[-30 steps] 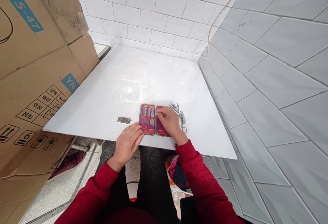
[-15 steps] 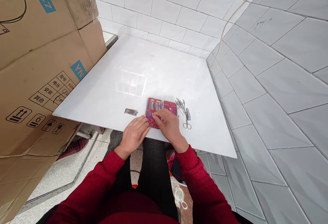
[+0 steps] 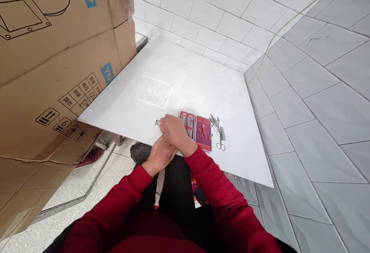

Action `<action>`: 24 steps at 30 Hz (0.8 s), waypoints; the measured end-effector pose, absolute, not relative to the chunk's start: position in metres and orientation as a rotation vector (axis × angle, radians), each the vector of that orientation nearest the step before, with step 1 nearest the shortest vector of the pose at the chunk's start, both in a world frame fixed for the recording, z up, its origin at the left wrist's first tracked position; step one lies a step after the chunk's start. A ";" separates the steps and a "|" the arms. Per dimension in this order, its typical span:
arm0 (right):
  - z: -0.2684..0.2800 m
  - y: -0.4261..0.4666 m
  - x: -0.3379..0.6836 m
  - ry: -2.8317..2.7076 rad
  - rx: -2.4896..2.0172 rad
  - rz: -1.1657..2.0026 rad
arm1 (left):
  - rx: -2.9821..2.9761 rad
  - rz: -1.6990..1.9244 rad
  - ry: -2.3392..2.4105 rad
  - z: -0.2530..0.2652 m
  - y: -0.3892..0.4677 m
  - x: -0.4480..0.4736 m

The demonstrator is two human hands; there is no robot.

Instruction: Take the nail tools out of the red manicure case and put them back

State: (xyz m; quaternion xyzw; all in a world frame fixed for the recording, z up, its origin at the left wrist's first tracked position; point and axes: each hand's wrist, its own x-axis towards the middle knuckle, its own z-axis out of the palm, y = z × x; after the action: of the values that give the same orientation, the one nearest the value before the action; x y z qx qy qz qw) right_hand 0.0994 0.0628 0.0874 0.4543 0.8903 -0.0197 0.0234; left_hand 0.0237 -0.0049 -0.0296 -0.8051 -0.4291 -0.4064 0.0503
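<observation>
My right hand (image 3: 177,132) crosses over my left hand, its fingers curled down beside the metal nail clippers (image 3: 157,123), which it partly covers. Whatever those fingers grip is hidden. Below it, at the board's front edge, lies my left hand (image 3: 161,153), its fingers mostly covered by the right. Close to both hands, a manicure case (image 3: 203,134) lies open, red and purple inside. Slim metal manicure tools (image 3: 189,123) sit in its left half, partly behind my right hand. Small scissors (image 3: 221,145) and other metal clippers (image 3: 214,121) rest right of the case.
The white board (image 3: 202,79) forms the work surface. A large cardboard box (image 3: 86,48) stands along its left side. Tiled walls rise behind and on the right, with a thin cable (image 3: 286,23) in the corner. My knees are under the front edge.
My right hand has left the tools in the case and moved left across my left hand to the nail clippers. The case's purple half is now uncovered. The view has shifted.
</observation>
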 end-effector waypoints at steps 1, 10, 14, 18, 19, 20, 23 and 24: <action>0.089 0.063 0.099 2.736 1.397 -0.055 | -2.443 -1.237 -1.302 -0.029 -0.005 0.024; 0.096 0.067 0.094 2.622 1.221 -0.008 | -2.403 -1.230 -1.275 -0.026 -0.005 0.025; 0.086 0.069 0.094 2.692 1.108 0.096 | -2.426 -1.210 -1.289 -0.028 -0.006 0.025; 0.080 0.070 0.097 2.715 1.122 0.154 | -2.448 -1.184 -1.305 -0.030 -0.007 0.025; 0.080 0.070 0.098 2.717 1.134 0.159 | -2.453 -1.176 -1.313 -0.030 -0.007 0.025; 0.080 0.070 0.098 2.720 1.143 0.157 | -2.455 -1.170 -1.319 -0.030 -0.006 0.025; 0.082 0.069 0.098 2.729 1.171 0.127 | -2.438 -1.186 -1.307 -0.028 -0.006 0.025; 0.083 0.068 0.098 2.728 1.184 0.110 | -2.421 -1.204 -1.295 -0.027 -0.006 0.025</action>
State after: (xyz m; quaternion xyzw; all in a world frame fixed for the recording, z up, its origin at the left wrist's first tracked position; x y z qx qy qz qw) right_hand 0.0980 0.0682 0.0834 0.3965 0.9136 0.0368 0.0829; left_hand 0.0255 -0.0056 -0.0270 -0.8054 -0.4310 -0.4005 0.0717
